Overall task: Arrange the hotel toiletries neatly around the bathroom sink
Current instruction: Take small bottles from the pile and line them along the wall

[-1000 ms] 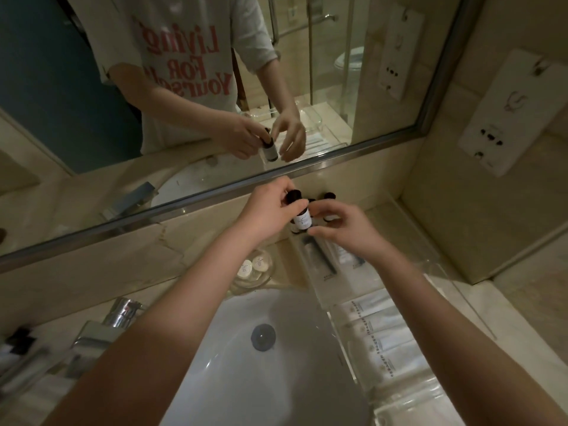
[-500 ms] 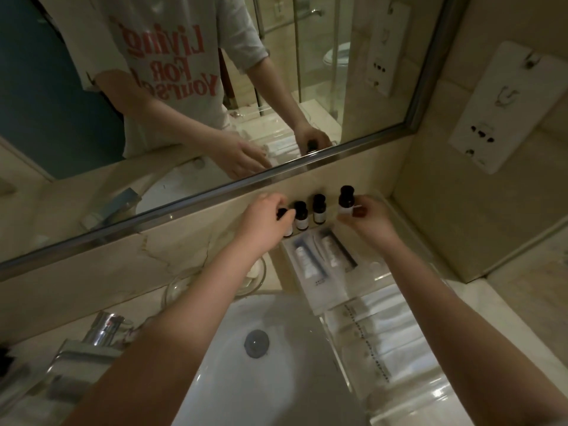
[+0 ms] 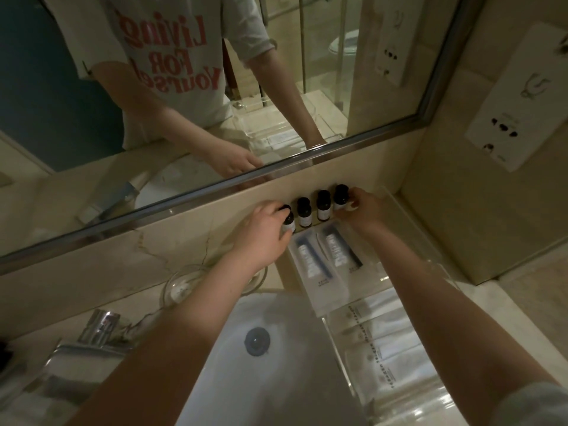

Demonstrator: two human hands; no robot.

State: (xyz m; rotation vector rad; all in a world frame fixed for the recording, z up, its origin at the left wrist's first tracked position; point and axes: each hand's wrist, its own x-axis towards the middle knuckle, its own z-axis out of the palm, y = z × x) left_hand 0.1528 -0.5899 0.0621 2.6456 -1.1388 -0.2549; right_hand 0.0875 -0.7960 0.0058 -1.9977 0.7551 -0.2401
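Observation:
Several small dark toiletry bottles with white labels stand in a row against the wall below the mirror. My left hand (image 3: 264, 232) grips the leftmost bottle (image 3: 288, 221). My right hand (image 3: 362, 209) holds the rightmost bottle (image 3: 340, 196). Two more bottles (image 3: 304, 212) (image 3: 323, 206) stand between them, untouched. Just in front lie two wrapped toothpaste kits (image 3: 325, 259) at the far end of a clear tray (image 3: 442, 269). The white sink (image 3: 270, 370) is below my arms.
The clear tray holds several wrapped white packets (image 3: 387, 342) to the right of the sink. A glass dish (image 3: 184, 287) sits behind the basin on the left, with a chrome faucet (image 3: 92, 336) further left. The mirror (image 3: 215, 87) runs along the wall; a socket plate (image 3: 522, 96) is on the right wall.
A second ago both hands held one bottle above the row. The right hand then carried it to the right end of the row; the left hand went to the leftmost bottle.

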